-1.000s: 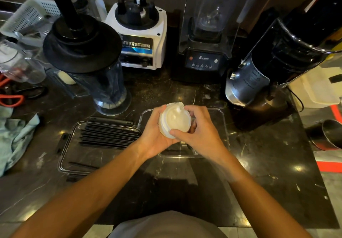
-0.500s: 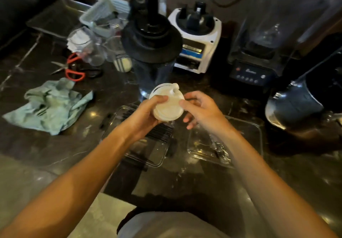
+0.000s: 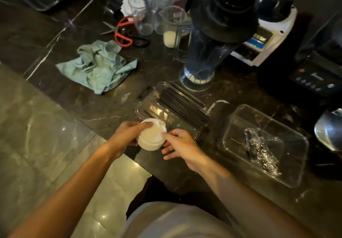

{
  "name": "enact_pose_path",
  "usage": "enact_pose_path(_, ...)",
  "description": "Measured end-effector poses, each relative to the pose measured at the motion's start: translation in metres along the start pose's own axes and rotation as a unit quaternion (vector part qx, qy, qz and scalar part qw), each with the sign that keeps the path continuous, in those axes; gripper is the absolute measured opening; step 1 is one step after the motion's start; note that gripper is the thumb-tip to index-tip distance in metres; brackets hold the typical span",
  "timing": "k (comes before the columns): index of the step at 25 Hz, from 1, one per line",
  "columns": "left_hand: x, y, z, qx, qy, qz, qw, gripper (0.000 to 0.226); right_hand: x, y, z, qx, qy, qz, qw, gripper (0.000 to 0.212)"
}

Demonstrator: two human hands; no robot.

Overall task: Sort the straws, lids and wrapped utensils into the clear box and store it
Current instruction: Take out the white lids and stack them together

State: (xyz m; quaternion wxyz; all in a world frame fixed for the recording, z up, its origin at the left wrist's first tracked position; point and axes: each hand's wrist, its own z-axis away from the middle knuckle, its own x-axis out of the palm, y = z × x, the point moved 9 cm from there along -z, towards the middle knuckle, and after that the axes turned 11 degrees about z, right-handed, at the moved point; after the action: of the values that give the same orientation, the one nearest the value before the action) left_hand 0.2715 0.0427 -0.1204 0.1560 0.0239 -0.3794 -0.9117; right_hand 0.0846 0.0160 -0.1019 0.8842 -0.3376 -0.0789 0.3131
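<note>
Dark counter: left hand grips lids; right hand fingertips touch.

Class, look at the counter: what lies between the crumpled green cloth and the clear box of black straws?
In the head view, only bare dark marble counter separates the green cloth from the straw box.

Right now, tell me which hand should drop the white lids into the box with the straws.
Left. The left hand already grips the white lids beside the box; the right hand only touches their edge.
</note>
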Motion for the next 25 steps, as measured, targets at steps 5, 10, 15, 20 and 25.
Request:
enact_pose_path(5,-0.015,-0.013,-0.01,0.012,0.027,-0.005,1.0,0.042,0.005,0.007,-0.014,0.024,0.039,-0.003,0.999,0.022)
enact_pose_path(10,-0.003,0.0,-0.023,0.055,0.037,-0.031,0.997,0.03,-0.013,0.007,-0.023,0.025,0.083,-0.01,0.996,0.032)
enact_pose_path(15,0.011,0.024,-0.031,0.131,0.035,-0.144,0.98,0.022,-0.025,0.004,-0.029,0.015,0.127,-0.017,0.992,0.029)
enact_pose_path(20,0.029,0.036,-0.037,0.164,-0.006,-0.195,0.967,0.026,-0.04,-0.005,-0.028,-0.017,0.18,0.005,0.984,0.019)
enact_pose_path(25,0.018,0.04,-0.034,0.161,0.003,-0.186,0.969,0.019,-0.031,-0.005,-0.025,-0.036,0.166,0.03,0.985,0.022)
